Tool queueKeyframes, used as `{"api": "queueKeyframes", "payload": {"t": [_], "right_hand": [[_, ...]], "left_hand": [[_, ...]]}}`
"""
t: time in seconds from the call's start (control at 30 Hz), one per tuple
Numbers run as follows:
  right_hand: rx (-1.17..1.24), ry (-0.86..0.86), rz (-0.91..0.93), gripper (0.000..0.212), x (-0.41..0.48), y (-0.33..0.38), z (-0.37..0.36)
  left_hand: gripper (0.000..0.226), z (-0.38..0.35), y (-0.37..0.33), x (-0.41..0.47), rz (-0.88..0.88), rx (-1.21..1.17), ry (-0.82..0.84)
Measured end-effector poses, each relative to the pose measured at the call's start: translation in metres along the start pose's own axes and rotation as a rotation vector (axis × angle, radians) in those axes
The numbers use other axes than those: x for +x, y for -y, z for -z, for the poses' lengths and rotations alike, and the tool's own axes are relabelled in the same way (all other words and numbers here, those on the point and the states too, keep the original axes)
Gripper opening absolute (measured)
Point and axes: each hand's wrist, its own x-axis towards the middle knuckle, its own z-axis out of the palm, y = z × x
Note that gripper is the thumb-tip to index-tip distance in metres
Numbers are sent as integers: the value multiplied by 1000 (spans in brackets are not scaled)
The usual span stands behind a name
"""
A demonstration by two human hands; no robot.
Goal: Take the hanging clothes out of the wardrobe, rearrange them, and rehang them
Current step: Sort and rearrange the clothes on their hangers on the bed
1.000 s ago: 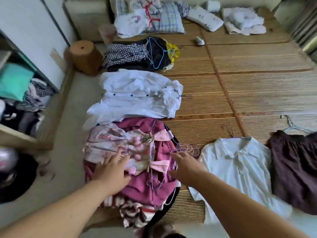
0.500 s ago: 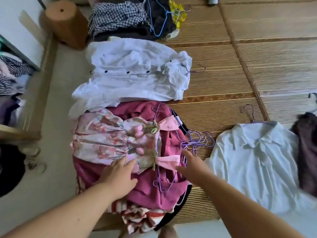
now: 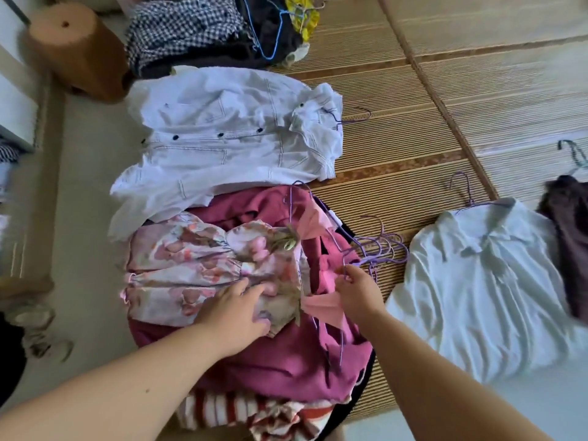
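Observation:
A pile of clothes lies on the floor before me. On top is a pink floral dress point(image 3: 197, 262) over a magenta garment point(image 3: 280, 361), with a red-and-white striped piece point(image 3: 241, 412) beneath. My left hand point(image 3: 235, 310) rests flat on the floral dress with fingers spread. My right hand point(image 3: 356, 291) pinches the necks of a bunch of purple wire hangers point(image 3: 381, 249) at the pile's right edge. A white denim jacket point(image 3: 229, 135) on a purple hanger lies just beyond the pile.
A white shirt point(image 3: 477, 288) on a hanger lies on the right, a dark brown garment point(image 3: 569, 237) past it. A checked and dark pile point(image 3: 203, 33) with a blue hanger sits at the back. A cork stool point(image 3: 73, 49) stands back left. A straw mat point(image 3: 445, 100) covers the floor.
The view has dropped and drawn closer to the pile. My right hand has closed on the purple hangers. My left hand has stayed on the floral dress.

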Motion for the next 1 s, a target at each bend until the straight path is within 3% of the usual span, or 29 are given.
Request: {"api": "queueKeyframes", "payload": {"t": [0.17,0.27,0.5,0.67,0.83,1.0], "right_hand": [[49,-40,118,25,-46,30,15],[-63,-48,233,22,-77,56,29],[-188,-32,430,18,-142,126,66],[-240,-65,517,18,-180,156,92],[-337,-155,557,21,-209,172,126],[-414,-298,623,21,-235,183,162]], "left_hand": [[78,54,0,-11,-47,18,-140],[83,94,-4,-28,-65,73,-240],[74,169,-30,-97,-311,20,-773],[75,210,-31,-134,-335,-66,-823],[46,253,-44,-162,-279,133,-807],[9,277,-66,-187,-446,191,-1056]]}}
